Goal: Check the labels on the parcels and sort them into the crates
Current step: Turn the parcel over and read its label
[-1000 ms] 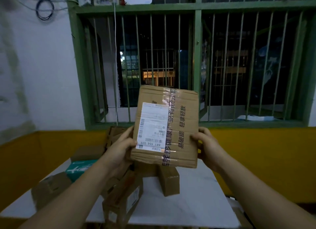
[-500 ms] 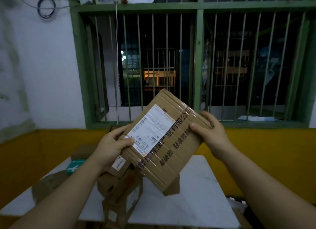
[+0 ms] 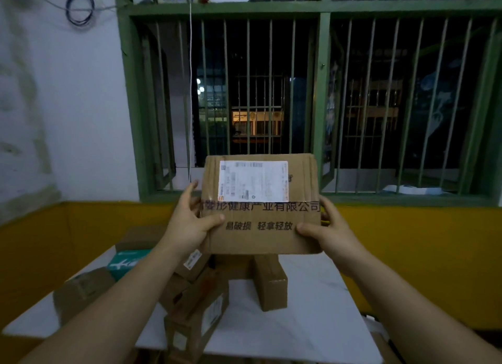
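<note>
I hold a flat brown cardboard parcel (image 3: pixel 271 236) up in front of me, above the table. Its white shipping label (image 3: pixel 253 181) sits at the top of the face turned toward me, with printed text running level below it. My left hand (image 3: pixel 190 222) grips the parcel's left edge, thumb on the front. My right hand (image 3: pixel 330 232) grips the right edge the same way. No crate is visible.
Below stands a white table (image 3: pixel 312 309) with several more cardboard parcels: an upright one (image 3: pixel 270 280) in the middle, a labelled one (image 3: pixel 198 317) near the front, a teal box (image 3: pixel 125 263) at the left. A barred green window fills the wall behind.
Both hands have turned the parcel clockwise from upright, through a tilt, to level. The label now sits at the top with the text reading straight.
</note>
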Demonstrator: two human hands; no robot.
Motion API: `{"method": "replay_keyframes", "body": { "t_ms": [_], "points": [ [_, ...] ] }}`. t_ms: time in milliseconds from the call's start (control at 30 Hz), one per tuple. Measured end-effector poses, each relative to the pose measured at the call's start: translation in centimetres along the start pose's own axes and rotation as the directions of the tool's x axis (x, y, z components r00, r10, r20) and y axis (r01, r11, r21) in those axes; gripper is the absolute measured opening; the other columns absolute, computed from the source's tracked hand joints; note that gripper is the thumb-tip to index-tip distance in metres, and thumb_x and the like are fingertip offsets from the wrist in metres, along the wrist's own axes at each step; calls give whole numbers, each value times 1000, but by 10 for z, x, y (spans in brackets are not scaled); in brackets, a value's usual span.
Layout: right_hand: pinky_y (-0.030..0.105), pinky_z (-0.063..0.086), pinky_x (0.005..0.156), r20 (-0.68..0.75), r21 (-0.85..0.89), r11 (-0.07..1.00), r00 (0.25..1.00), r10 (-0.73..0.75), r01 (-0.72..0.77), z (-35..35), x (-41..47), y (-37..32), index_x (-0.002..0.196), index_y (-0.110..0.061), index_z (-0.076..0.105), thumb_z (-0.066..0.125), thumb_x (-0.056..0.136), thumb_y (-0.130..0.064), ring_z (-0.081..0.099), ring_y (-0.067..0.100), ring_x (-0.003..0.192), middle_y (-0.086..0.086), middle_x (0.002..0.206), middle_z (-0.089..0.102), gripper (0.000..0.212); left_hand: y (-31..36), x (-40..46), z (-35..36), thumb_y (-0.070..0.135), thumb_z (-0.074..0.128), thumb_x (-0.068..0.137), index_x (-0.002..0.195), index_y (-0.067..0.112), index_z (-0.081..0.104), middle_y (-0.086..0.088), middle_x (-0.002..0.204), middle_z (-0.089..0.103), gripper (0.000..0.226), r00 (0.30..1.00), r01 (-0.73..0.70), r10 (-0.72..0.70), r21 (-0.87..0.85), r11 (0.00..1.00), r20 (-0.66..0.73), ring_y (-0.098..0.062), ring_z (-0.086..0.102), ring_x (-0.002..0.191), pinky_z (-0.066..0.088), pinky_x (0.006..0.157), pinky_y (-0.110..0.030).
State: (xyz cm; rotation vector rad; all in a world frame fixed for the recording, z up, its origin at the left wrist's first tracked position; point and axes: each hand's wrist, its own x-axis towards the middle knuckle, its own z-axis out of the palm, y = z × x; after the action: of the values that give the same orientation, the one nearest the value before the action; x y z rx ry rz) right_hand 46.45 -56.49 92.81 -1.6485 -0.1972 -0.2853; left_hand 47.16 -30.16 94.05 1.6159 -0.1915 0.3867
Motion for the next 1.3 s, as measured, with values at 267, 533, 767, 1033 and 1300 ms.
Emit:
{"method": "replay_keyframes", "body": {
  "t_ms": [267, 533, 767, 1033, 1300],
  "points": [
    [41, 57, 65, -8, 29, 991, 992, 129, -129, -10, 3, -7, 144, -46, 18, 73, 85, -27, 66, 25, 96, 6, 114, 59, 83, -1, -1, -16, 18, 75, 74, 139, 42, 42, -1, 125, 60, 77, 968, 93, -94, 16, 996, 231, -26, 61, 112, 51, 95, -50],
    [38, 60, 73, -86, -3, 997, 994, 74, -74, -11, 2, 1, 113, -13, 43, 77, 80, -13, 67, 25, 94, 11, 116, 60, 47, 1, 4, -4, 14, 77, 79, 140, 39, 35, -1, 142, 38, 79, 988, -71, 61, -68, 995, -141, -26, 46, 126, 49, 98, -53],
    [17, 55, 75, 143, -179, 983, 990, -4, 29, 2, -16, 1, 122, -56, 37, 69, 89, -22, 64, -6, 92, -18, 113, 60, 58, 10, -7, 16, 3, 70, 81, 142, 35, 37, 3, 118, 66, 77, 998, -58, 65, -232, 971, 22, -19, 65, 106, 56, 83, -44],
    [42, 49, 101, 19, -166, 983, 997, -72, 74, 19, -19, -13, 134, -33, 34, 65, 91, -33, 50, 14, 120, -10, 133, 49, 53, 21, -6, 15, 18, 59, 93, 132, 26, 44, -2, 122, 61, 42, 993, -78, 64, -147, 986, -98, -12, 64, 97, 55, 72, -28],
    [48, 31, 115, -118, -80, 986, 980, -158, 149, 28, -16, -12, 144, -53, 26, 27, 101, -49, 32, 12, 140, -11, 151, 36, 44, 25, -21, 17, 28, 37, 103, 134, 47, 41, 10, 112, 66, 37, 994, -100, 94, -137, 986, -46, -5, 65, 97, 52, 70, -21]
  ]
}}
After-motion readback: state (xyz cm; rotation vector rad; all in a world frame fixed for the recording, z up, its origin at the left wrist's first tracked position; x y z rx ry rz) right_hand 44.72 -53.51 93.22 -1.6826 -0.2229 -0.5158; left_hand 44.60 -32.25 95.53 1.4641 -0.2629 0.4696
